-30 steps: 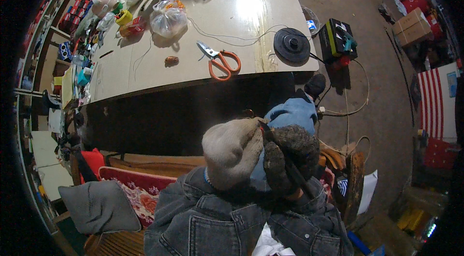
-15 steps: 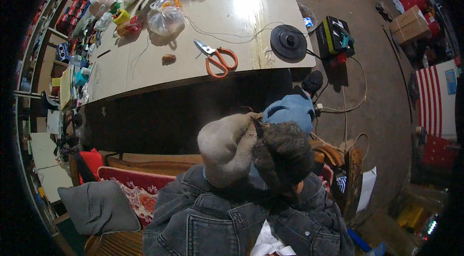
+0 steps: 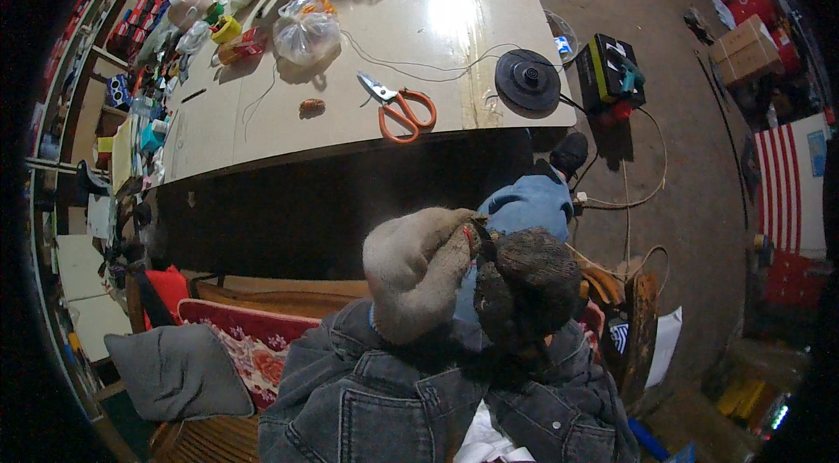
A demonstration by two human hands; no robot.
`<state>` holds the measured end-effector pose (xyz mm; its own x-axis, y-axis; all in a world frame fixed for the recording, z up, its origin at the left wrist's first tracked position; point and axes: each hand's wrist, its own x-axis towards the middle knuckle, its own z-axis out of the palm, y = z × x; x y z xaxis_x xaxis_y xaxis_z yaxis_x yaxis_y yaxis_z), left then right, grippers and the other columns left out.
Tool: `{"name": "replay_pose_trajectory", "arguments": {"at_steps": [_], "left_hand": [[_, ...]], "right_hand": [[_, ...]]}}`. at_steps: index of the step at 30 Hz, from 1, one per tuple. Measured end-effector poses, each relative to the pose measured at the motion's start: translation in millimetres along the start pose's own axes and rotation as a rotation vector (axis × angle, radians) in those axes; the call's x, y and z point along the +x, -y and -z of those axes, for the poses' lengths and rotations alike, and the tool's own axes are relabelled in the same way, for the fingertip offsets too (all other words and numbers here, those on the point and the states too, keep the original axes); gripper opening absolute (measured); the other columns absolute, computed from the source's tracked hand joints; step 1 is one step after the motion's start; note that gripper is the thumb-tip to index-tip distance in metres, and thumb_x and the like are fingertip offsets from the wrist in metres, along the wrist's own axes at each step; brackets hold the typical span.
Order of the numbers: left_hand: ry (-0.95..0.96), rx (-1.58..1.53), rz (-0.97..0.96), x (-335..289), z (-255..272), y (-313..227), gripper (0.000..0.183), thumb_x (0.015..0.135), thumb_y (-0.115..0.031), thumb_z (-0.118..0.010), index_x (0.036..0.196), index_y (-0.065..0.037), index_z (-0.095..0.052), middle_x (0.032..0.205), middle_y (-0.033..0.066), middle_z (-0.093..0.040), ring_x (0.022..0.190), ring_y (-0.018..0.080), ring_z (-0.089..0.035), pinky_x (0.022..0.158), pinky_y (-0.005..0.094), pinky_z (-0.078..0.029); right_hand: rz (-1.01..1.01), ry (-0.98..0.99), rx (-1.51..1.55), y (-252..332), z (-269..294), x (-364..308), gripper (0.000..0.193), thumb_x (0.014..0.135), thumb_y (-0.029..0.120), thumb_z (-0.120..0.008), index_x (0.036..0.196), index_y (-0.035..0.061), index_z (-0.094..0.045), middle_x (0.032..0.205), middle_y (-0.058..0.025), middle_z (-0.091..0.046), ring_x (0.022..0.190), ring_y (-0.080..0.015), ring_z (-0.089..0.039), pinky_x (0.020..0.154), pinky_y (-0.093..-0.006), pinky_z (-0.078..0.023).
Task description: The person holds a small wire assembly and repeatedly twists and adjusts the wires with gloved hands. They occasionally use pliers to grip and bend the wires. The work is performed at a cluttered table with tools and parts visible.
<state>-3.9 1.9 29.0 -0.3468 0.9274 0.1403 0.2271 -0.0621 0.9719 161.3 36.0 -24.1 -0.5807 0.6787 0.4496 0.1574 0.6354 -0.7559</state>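
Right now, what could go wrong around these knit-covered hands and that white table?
The pale knit-covered left hand and dark grey knit-covered right hand hide whatever lies between them, so a slip could pass unseen. The orange-handled metal scissors lie near the edge of the white table; a knock might drop them. The black shoe is near the black cord leaving the round black base; a snag could drag it.

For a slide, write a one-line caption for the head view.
Pale-gloved left hand and dark-gloved right hand held close together before a table bearing orange-handled scissors.
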Motion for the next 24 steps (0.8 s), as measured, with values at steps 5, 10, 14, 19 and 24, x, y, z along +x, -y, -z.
{"name": "replay_pose_trajectory", "arguments": {"at_steps": [5,10,14,19,24], "left_hand": [[0.018,-0.058,0.078,0,1,2,0.014,0.092,-0.004,-0.068,0.100,0.005,-0.073,0.087,0.0197,-0.073,0.078,0.0302,-0.074,0.070,0.0370,-0.060],[0.022,0.033,-0.036,2,2,3,0.013,0.092,-0.004,-0.067,0.100,0.005,-0.073,0.087,0.0196,-0.073,0.078,0.0304,-0.074,0.070,0.0369,-0.061],[0.013,0.033,-0.059,2,3,4,0.013,0.091,-0.004,-0.068,0.099,0.006,-0.073,0.086,0.0204,-0.073,0.077,0.0306,-0.074,0.069,0.0366,-0.061],[0.036,0.049,-0.080,3,5,3,0.014,0.090,-0.004,-0.068,0.098,0.006,-0.072,0.085,0.0210,-0.072,0.075,0.0307,-0.074,0.067,0.0367,-0.060],[0.043,0.017,-0.038,2,5,4,0.014,0.091,-0.005,-0.067,0.098,0.007,-0.072,0.084,0.0208,-0.072,0.074,0.0305,-0.073,0.067,0.0369,-0.060]], "right_hand": [[-0.030,-0.055,0.108,-12,-11,-7,0.031,0.082,0.021,-0.077,0.111,0.0106,-0.072,0.107,-0.0151,-0.070,0.101,-0.0380,-0.066,0.093,-0.0501,-0.050],[-0.199,-0.163,0.435,-3,-7,-12,0.032,0.082,0.018,-0.078,0.113,0.0100,-0.072,0.112,-0.0150,-0.070,0.106,-0.0361,-0.065,0.098,-0.0477,-0.048],[-0.216,-0.193,0.492,3,-8,-7,0.032,0.082,0.017,-0.079,0.112,0.0101,-0.073,0.113,-0.0146,-0.071,0.106,-0.0359,-0.065,0.097,-0.0473,-0.049],[-0.118,-0.203,0.335,7,-12,3,0.031,0.081,0.017,-0.079,0.111,0.0106,-0.074,0.112,-0.0137,-0.072,0.104,-0.0365,-0.067,0.094,-0.0486,-0.050],[-0.042,-0.207,0.308,9,-5,13,0.033,0.083,0.017,-0.077,0.114,0.0103,-0.073,0.114,-0.0135,-0.072,0.106,-0.0361,-0.067,0.094,-0.0477,-0.050]]}}
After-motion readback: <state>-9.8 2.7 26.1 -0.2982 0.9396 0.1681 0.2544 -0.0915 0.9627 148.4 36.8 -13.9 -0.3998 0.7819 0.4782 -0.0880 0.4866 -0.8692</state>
